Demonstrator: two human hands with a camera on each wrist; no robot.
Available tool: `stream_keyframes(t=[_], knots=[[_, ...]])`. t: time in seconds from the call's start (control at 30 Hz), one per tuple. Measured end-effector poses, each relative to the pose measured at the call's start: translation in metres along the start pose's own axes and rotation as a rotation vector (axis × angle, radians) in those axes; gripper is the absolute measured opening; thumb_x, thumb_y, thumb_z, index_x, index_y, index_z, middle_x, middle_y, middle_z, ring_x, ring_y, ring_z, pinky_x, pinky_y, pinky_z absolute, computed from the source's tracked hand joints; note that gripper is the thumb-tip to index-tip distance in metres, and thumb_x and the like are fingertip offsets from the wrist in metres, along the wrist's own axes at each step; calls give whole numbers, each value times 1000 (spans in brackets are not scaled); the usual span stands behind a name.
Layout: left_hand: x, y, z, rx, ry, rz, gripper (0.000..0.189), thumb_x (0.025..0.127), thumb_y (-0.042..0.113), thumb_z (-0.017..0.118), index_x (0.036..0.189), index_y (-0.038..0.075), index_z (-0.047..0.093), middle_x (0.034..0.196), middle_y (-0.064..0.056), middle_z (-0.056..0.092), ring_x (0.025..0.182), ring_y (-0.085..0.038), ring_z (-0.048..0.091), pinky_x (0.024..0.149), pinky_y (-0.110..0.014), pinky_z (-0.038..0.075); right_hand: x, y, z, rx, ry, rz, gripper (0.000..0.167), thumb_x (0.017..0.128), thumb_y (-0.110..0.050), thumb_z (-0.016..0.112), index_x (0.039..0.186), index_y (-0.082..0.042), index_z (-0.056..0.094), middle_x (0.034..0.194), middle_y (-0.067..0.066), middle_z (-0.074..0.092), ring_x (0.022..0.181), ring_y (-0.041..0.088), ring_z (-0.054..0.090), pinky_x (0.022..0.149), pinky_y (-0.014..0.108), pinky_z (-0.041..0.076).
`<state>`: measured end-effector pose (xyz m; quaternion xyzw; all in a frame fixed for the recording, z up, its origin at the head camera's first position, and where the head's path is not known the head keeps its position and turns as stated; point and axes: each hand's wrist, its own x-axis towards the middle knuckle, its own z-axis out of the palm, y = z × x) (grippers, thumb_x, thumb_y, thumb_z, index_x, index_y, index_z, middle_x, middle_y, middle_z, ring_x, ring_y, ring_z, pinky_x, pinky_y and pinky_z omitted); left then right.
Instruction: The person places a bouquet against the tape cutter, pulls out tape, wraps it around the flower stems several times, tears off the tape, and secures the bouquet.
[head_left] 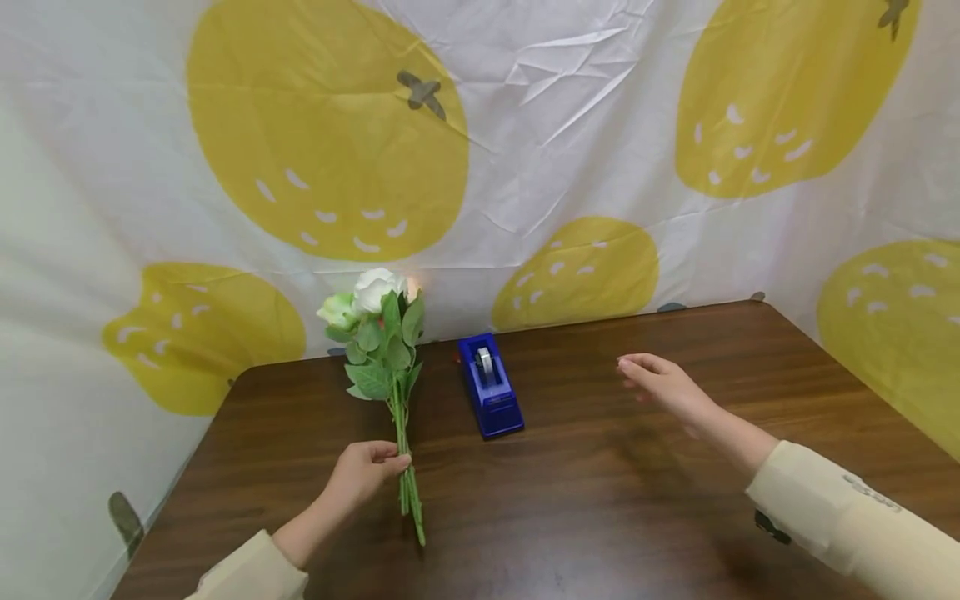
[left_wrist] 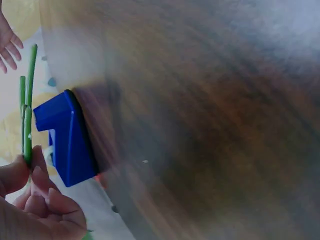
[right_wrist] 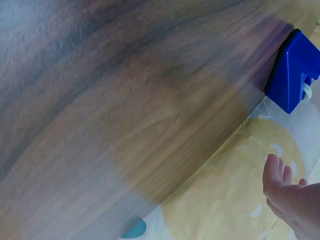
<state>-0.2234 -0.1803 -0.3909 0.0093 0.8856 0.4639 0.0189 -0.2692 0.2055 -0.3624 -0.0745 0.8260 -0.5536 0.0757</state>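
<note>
My left hand [head_left: 367,472] pinches a bunch of artificial flowers [head_left: 386,354] by its green stems, thumb and fingers closed round them. The blooms, one white and one pale green, point toward the back, with leaves below them. In the left wrist view the cut stem ends [left_wrist: 30,95] stick out past the fingertips. To the right of the bouquet stands a blue tape dispenser [head_left: 491,385] with a roll of tape in it. Held over the right part of the table, my right hand [head_left: 667,387] has loosely bent fingers and nothing in it.
The dark wooden table [head_left: 570,492] ends at a white cloth [head_left: 555,125] printed with big yellow fruit, which hangs close behind its back edge and along the sides. A small red bit [head_left: 457,358] shows at the dispenser's left side.
</note>
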Motion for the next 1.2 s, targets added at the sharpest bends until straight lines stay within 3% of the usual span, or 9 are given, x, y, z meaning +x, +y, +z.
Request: stream_keyframes(t=[0.1,0.2,0.33,0.6,0.73,0.83,0.97,1.2], knots=[[1,-8,2,17,-23,-45,24,83,5,62,95,-16,62,94,-25,65,93,-33,59,81,-43,46,-1,3,0,7,-1,13,62,97,-41,39,136,6,31,136,27,38,122,39,39,96,46,38],[1,-17,4,14,-44,-78,19,82,3,63,86,-15,63,76,-13,64,75,-20,57,70,-34,46,-2,6,0,10,-1,21,62,97,-41,39,136,6,31,136,27,39,123,40,39,95,45,39],[2,-27,4,26,-77,-113,16,83,3,61,75,-11,61,59,2,50,59,-11,44,57,-26,38,-3,8,-1,7,3,21,62,97,-41,39,136,6,31,135,27,39,122,40,39,94,44,40],[8,-39,-3,213,-124,-146,19,82,11,66,85,-7,62,75,-6,59,67,-17,53,62,-32,44,-1,11,-3,2,0,26,61,97,-41,39,135,6,32,135,28,39,121,40,40,94,44,41],[8,-40,-5,274,-121,-149,27,81,14,67,62,5,51,57,3,45,54,-13,46,52,-27,37,1,11,-2,-3,-4,22,62,97,-40,39,135,7,32,135,28,39,121,40,40,94,45,40],[8,-39,-4,280,-122,-148,38,80,14,69,54,12,41,51,5,35,48,-11,42,48,-24,33,1,12,-1,-5,-8,24,61,97,-40,39,135,8,31,135,29,38,121,41,40,94,45,41],[8,-39,-4,287,-119,-152,35,78,14,71,55,11,44,53,3,44,47,-10,44,47,-24,36,1,13,1,1,-16,39,62,97,-40,39,135,8,30,136,29,37,122,41,39,94,46,40],[7,-36,-5,427,-112,-56,27,78,21,71,70,7,51,62,-1,51,54,-13,46,51,-27,36,3,13,2,-18,-31,53,63,97,-41,38,136,8,29,137,30,35,122,42,38,94,46,40]])
